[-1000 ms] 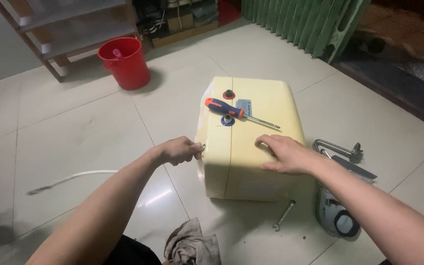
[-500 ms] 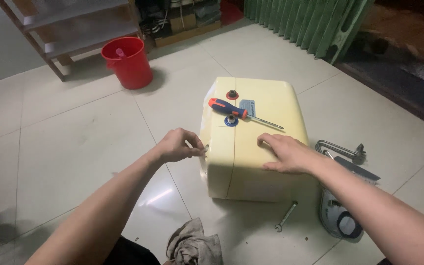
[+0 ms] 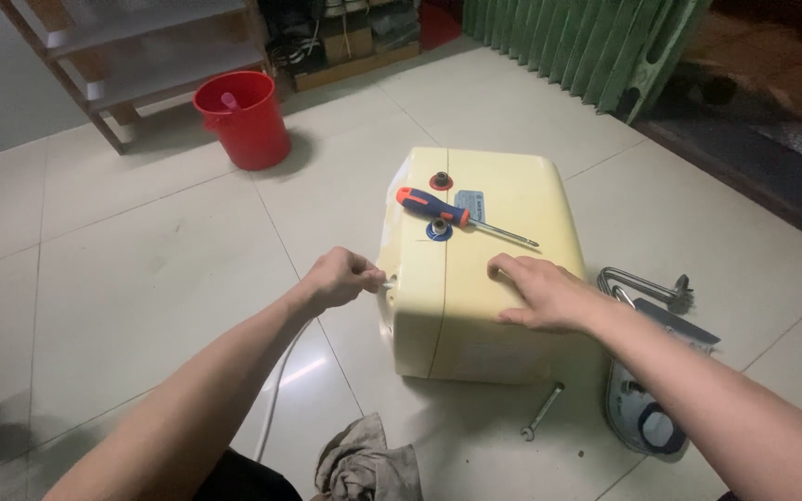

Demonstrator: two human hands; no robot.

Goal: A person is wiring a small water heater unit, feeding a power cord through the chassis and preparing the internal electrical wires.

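Cream-yellow and smooth, the boxy plastic casing (image 3: 480, 269) with rounded corners lies flat on glossy pale floor tiles (image 3: 141, 260) at the centre of the head view, a thin seam running down its length. On its upper face sit a red round fitting (image 3: 440, 179) and a blue one (image 3: 438, 229), with a small pale label beside them. Across that face rests a screwdriver (image 3: 461, 217) with a red-orange and blue handle and a slim metal shaft pointing to the right. The left hand (image 3: 341, 276) is at the casing's left edge, its fingers pinched shut on something small there; what it is cannot be made out. The right hand (image 3: 542, 292) lies on the casing's top near the lower right, fingers loosely spread and pressing flat, gripping nothing. To the right of the casing a bent metal tube element (image 3: 644, 286) rests on the tiles beside a grey rounded cover (image 3: 642, 417). A small metal wrench (image 3: 542, 410) lies just below the casing. A crumpled grey rag (image 3: 364, 459) sits at the bottom centre. A red plastic bucket (image 3: 243, 121) stands in the upper left, near a wooden shelf frame (image 3: 122, 56). Green ribbed panels (image 3: 587, 46) lean at the upper right.
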